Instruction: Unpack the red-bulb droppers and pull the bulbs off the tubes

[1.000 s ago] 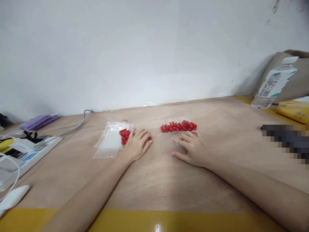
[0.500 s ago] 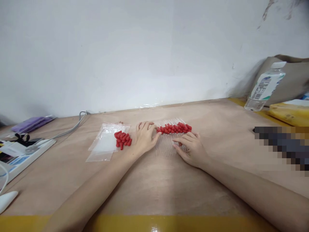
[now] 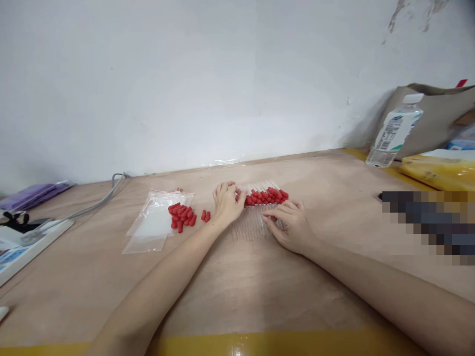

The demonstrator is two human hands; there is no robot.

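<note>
Clear thin glass droppers (image 3: 247, 225) lie side by side, with red rubber bulbs (image 3: 267, 196) in a band across them. My left hand (image 3: 227, 202) is at the left end of this band, its thumb and index finger closed around a red bulb. Over the right part of the droppers, my right hand (image 3: 291, 225) has thumb and forefinger brought together; whatever is between their tips is too small to make out. To the left, a loose heap of red bulbs (image 3: 181, 216) lies partly on clear zip bags (image 3: 148, 222). Two separate bulbs (image 3: 205, 215) lie between heap and left hand.
A power strip (image 3: 35, 252) with a grey cable (image 3: 100, 200) and a purple packet (image 3: 31, 195) are at the left. On the right stand a water bottle (image 3: 395, 131) and a grey bag (image 3: 438, 118), near a yellow packet (image 3: 438, 170). A wall (image 3: 166, 89) borders the back.
My left hand has shifted right towards the band of bulbs, uncovering two loose red bulbs beside the heap. My right hand has barely moved. The whole view has turned slightly right.
</note>
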